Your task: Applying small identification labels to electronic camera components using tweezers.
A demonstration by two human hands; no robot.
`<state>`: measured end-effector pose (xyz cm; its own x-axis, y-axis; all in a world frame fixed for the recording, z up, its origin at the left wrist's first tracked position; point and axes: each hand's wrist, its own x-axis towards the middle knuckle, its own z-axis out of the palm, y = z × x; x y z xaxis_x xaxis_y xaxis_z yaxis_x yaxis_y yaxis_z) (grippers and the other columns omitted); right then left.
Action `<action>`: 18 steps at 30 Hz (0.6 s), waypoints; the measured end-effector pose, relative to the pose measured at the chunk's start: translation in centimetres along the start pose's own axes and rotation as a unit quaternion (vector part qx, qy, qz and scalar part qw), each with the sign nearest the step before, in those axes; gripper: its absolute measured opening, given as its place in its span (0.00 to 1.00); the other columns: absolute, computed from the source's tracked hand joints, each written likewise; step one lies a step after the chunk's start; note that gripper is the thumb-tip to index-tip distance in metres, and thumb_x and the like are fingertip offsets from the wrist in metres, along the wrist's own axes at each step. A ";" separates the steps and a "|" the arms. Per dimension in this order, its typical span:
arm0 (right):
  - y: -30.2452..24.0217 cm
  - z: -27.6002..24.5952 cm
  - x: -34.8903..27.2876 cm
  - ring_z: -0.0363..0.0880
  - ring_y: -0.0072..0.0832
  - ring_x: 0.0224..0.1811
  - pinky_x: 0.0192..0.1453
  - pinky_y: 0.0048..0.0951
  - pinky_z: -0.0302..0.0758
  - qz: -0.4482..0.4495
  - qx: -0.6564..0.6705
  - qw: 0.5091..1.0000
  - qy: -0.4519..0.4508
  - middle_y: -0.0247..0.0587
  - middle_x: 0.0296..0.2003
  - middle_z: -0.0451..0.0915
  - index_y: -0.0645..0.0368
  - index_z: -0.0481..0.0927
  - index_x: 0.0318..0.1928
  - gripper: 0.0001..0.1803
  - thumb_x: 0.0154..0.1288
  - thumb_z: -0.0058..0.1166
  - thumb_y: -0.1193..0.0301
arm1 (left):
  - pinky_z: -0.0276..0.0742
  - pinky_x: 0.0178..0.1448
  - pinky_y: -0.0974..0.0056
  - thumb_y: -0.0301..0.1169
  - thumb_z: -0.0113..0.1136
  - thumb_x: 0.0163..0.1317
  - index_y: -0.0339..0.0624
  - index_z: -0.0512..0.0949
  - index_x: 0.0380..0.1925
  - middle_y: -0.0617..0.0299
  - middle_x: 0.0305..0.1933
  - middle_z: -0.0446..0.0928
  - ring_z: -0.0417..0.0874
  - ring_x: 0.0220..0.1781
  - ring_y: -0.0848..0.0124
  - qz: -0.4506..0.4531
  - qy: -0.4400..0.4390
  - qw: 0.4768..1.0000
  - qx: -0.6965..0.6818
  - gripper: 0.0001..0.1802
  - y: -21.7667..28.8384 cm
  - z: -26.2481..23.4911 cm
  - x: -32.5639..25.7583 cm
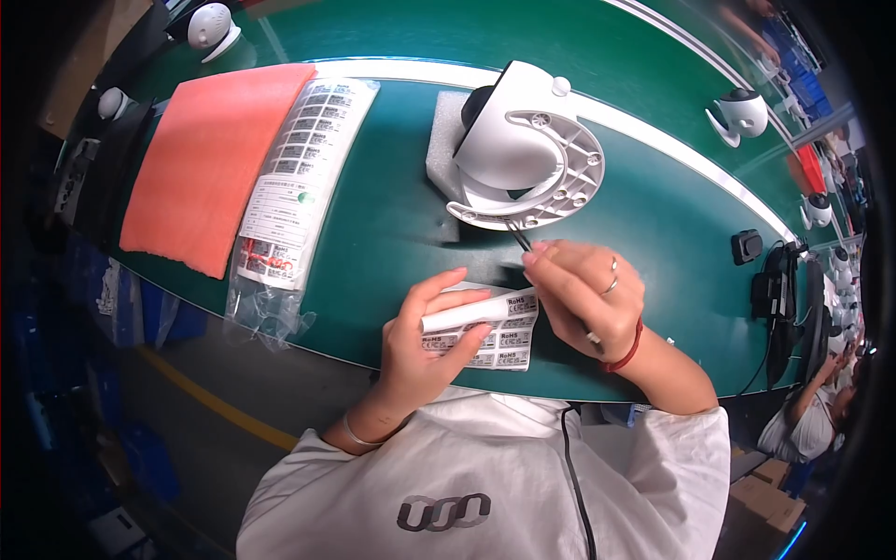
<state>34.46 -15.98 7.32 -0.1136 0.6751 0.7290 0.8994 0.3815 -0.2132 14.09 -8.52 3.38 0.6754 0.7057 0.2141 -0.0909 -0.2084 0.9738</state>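
Head view looks down on our two hands over a green bench (373,243). Our left hand (425,341) is closed around a sheet of small white labels (495,329), thumb on top and fingers curled under its near edge, with part of the sheet rolled up. Our right hand (588,299) pinches a thin dark pair of tweezers (519,238) between thumb and forefinger; we cannot tell whether a label sits at the tip. Just beyond the right hand's fingertips lies a white dome camera (523,149), tipped on a grey foam pad (446,140) so its round base plate faces us, and the tweezers' tip touches that base's rim. Far to the left of the left hand lie a plastic bag of label sheets (294,177) and an orange pad (210,159). More white cameras (742,114) stand well beyond the right hand.
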 end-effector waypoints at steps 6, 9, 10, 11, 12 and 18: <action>0.6 0.6 -1.4 0.84 0.33 0.32 0.36 0.27 0.79 0.207 0.183 0.955 0.109 0.44 0.33 0.85 0.65 0.85 0.37 0.13 0.48 0.63 0.87 | 0.80 0.51 0.68 0.21 0.66 0.57 0.34 0.66 0.59 0.47 0.48 0.82 0.85 0.48 0.67 0.006 0.000 1.000 -0.006 0.30 -0.1 0.0 -0.1; 1.0 0.9 -0.4 0.83 0.34 0.31 0.34 0.28 0.79 0.025 0.048 0.996 0.077 0.42 0.32 0.82 0.65 0.84 0.37 0.16 0.42 0.62 0.86 | 0.80 0.51 0.68 0.21 0.66 0.57 0.34 0.67 0.59 0.48 0.48 0.83 0.85 0.48 0.68 -0.010 0.001 1.000 -0.013 0.29 0.1 0.1 -0.2; 1.0 1.0 -0.1 0.83 0.34 0.31 0.33 0.29 0.79 -0.017 0.003 0.998 0.056 0.41 0.31 0.82 0.65 0.84 0.37 0.18 0.39 0.63 0.85 | 0.80 0.51 0.68 0.21 0.66 0.57 0.34 0.67 0.59 0.48 0.48 0.83 0.85 0.48 0.68 -0.010 0.002 1.000 -0.014 0.29 0.1 0.1 -0.2; 0.9 1.2 0.0 0.83 0.33 0.31 0.34 0.30 0.80 -0.032 -0.027 0.999 0.030 0.41 0.32 0.82 0.65 0.84 0.37 0.19 0.37 0.61 0.81 | 0.81 0.51 0.68 0.21 0.67 0.57 0.34 0.67 0.58 0.48 0.48 0.83 0.85 0.48 0.68 -0.010 0.005 1.000 -0.011 0.29 0.2 0.2 -0.2; 0.7 1.4 0.1 0.83 0.33 0.32 0.34 0.29 0.80 -0.044 -0.036 0.998 0.022 0.41 0.32 0.82 0.65 0.84 0.37 0.19 0.37 0.60 0.79 | 0.81 0.50 0.68 0.21 0.67 0.57 0.34 0.67 0.58 0.48 0.48 0.83 0.85 0.48 0.68 -0.009 0.007 1.000 -0.008 0.29 0.2 0.3 -0.3; -0.4 1.7 0.7 0.84 0.34 0.34 0.34 0.29 0.82 -0.089 -0.047 0.995 0.028 0.43 0.36 0.82 0.64 0.84 0.38 0.17 0.41 0.62 0.76 | 0.81 0.50 0.67 0.20 0.67 0.55 0.36 0.68 0.57 0.48 0.48 0.83 0.85 0.48 0.67 -0.013 0.013 1.000 -0.009 0.29 0.1 0.5 -0.1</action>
<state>33.33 -14.53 6.82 -0.2536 0.5641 0.7858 0.9026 0.4301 -0.0175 14.33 -8.95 3.39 0.6591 0.7275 0.1904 -0.0866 -0.1781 0.9802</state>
